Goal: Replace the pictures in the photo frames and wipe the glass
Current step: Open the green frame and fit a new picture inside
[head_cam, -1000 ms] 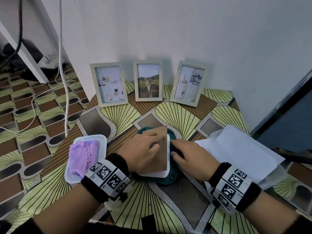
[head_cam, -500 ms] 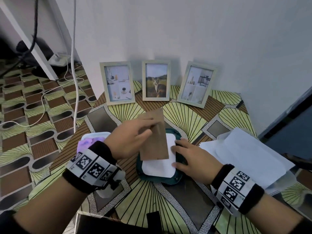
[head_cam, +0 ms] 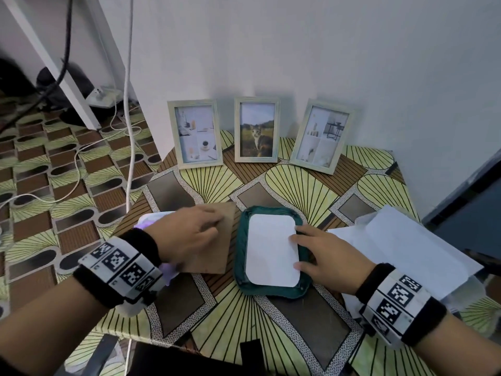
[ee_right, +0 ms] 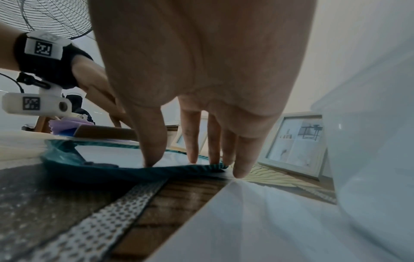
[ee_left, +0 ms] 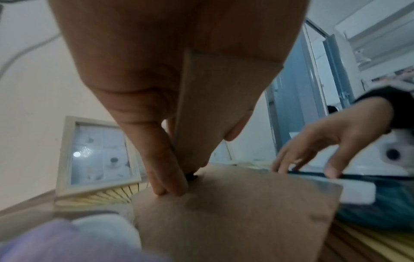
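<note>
Under the left hand (head_cam: 187, 236) sits the brown backing board (head_cam: 217, 256), flat on the table (head_cam: 311, 335); in the left wrist view the fingers (ee_left: 165, 179) curl around the board's fold-out stand (ee_left: 212, 109), pinching it against the thumb, stand raised off the board. Just right of that grip, touching the board's edge or nearly so, lies the green frame (head_cam: 240, 256) face down, with a white picture (head_cam: 271, 251) inside it, blank side up. The right hand (head_cam: 325, 253) is spread over the frame's right side, fingertips (ee_right: 152, 159) pressing down on the picture's edge, fingers straight, gripping nothing. Left of the left wrist, partly hidden by it, a purple cloth (ee_left: 44, 244) in a white tray (head_cam: 151, 215). Right of the right hand, white paper sheets (head_cam: 406, 245) and a clear plastic tub (ee_right: 376, 159). Beyond both hands, against the wall, three pale frames stand upright: left frame (head_cam: 195, 134), cat frame (head_cam: 256, 130), right frame (head_cam: 321, 139), well apart from the green frame.
</note>
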A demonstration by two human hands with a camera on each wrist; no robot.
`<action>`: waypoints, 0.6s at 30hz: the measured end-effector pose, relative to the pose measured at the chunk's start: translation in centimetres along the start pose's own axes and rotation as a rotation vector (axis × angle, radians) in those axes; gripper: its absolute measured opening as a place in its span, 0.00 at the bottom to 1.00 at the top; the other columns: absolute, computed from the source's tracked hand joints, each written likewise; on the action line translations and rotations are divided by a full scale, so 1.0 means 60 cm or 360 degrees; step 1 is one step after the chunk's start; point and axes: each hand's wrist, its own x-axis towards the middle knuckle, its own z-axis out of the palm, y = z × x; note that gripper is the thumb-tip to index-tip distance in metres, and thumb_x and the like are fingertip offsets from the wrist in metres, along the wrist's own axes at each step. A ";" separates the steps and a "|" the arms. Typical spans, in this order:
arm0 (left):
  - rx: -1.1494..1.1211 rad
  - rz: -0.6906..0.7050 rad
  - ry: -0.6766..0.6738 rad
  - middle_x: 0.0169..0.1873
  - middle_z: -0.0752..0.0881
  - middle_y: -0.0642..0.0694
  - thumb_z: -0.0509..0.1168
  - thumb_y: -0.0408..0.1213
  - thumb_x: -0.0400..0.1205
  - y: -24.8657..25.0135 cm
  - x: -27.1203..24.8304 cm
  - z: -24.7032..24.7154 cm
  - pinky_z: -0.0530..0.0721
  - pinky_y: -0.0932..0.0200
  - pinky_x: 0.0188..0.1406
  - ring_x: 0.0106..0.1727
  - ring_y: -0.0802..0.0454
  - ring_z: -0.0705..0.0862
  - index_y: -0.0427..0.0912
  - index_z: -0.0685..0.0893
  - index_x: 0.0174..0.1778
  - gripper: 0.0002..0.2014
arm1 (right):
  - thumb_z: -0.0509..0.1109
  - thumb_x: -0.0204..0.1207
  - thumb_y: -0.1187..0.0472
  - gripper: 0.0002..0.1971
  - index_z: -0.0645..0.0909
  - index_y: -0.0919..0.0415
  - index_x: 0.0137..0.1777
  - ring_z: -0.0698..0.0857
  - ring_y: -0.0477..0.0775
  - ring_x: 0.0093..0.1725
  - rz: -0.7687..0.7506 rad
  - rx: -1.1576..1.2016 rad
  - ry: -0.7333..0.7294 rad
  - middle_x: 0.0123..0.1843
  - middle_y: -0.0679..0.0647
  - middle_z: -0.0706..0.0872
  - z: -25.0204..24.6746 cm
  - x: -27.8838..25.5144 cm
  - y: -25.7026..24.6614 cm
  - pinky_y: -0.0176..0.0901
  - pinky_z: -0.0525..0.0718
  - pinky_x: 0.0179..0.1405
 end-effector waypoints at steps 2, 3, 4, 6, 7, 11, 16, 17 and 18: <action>0.0024 0.0000 -0.0064 0.72 0.78 0.48 0.58 0.39 0.86 -0.003 0.007 0.019 0.69 0.61 0.70 0.69 0.52 0.76 0.42 0.80 0.69 0.17 | 0.68 0.80 0.48 0.28 0.69 0.50 0.79 0.63 0.51 0.84 0.0012 0.0000 -0.0016 0.85 0.47 0.62 -0.003 -0.004 0.004 0.50 0.73 0.76; 0.0042 -0.0011 -0.0091 0.71 0.78 0.48 0.57 0.40 0.85 -0.004 0.010 0.026 0.70 0.58 0.71 0.68 0.52 0.76 0.42 0.81 0.68 0.17 | 0.69 0.80 0.48 0.28 0.69 0.50 0.79 0.64 0.51 0.83 0.0021 -0.0002 -0.0024 0.85 0.47 0.62 -0.005 -0.006 0.006 0.51 0.72 0.77; 0.0064 -0.0022 -0.0113 0.70 0.78 0.48 0.58 0.41 0.85 -0.005 0.013 0.032 0.70 0.56 0.72 0.68 0.51 0.75 0.42 0.81 0.68 0.17 | 0.69 0.80 0.48 0.28 0.69 0.50 0.79 0.64 0.51 0.83 0.0033 -0.0005 -0.0030 0.85 0.47 0.62 -0.006 -0.007 0.007 0.51 0.72 0.77; 0.0110 -0.0027 -0.0132 0.68 0.78 0.48 0.58 0.43 0.85 -0.005 0.021 0.042 0.72 0.52 0.71 0.68 0.50 0.76 0.42 0.81 0.68 0.18 | 0.69 0.80 0.49 0.28 0.70 0.50 0.79 0.65 0.51 0.83 0.0059 -0.0007 -0.0041 0.85 0.47 0.62 -0.010 -0.008 0.008 0.53 0.72 0.77; 0.0131 -0.0023 -0.0131 0.66 0.79 0.47 0.58 0.44 0.85 -0.004 0.025 0.046 0.73 0.52 0.69 0.67 0.49 0.76 0.42 0.81 0.67 0.18 | 0.69 0.79 0.49 0.28 0.71 0.50 0.79 0.67 0.52 0.82 0.0068 -0.0006 -0.0046 0.85 0.47 0.62 -0.011 -0.008 0.008 0.53 0.72 0.77; 0.0263 -0.0011 -0.0142 0.59 0.80 0.47 0.56 0.49 0.86 0.007 0.037 0.060 0.75 0.53 0.62 0.61 0.47 0.78 0.42 0.79 0.62 0.17 | 0.70 0.79 0.49 0.27 0.72 0.50 0.77 0.69 0.53 0.81 0.0076 0.0004 -0.0051 0.85 0.47 0.62 -0.012 -0.007 0.006 0.53 0.73 0.75; 0.0391 -0.0062 -0.0207 0.55 0.82 0.46 0.51 0.56 0.87 0.024 0.048 0.068 0.79 0.46 0.61 0.57 0.44 0.81 0.44 0.79 0.57 0.21 | 0.70 0.79 0.50 0.26 0.72 0.50 0.77 0.67 0.52 0.81 0.0067 0.0027 -0.0033 0.85 0.46 0.63 -0.012 -0.009 0.005 0.52 0.73 0.75; 0.0400 -0.0066 -0.0192 0.56 0.83 0.47 0.50 0.57 0.86 0.026 0.049 0.068 0.79 0.46 0.62 0.56 0.46 0.81 0.45 0.80 0.57 0.21 | 0.70 0.79 0.50 0.27 0.72 0.50 0.78 0.67 0.52 0.81 0.0070 0.0029 -0.0033 0.85 0.47 0.63 -0.012 -0.010 0.004 0.52 0.73 0.76; 0.0393 -0.0065 -0.0165 0.55 0.84 0.49 0.50 0.57 0.86 0.027 0.050 0.067 0.79 0.48 0.62 0.55 0.47 0.81 0.46 0.81 0.55 0.21 | 0.69 0.80 0.50 0.27 0.71 0.50 0.78 0.66 0.52 0.82 0.0073 0.0032 -0.0033 0.85 0.47 0.62 -0.012 -0.010 0.004 0.52 0.72 0.76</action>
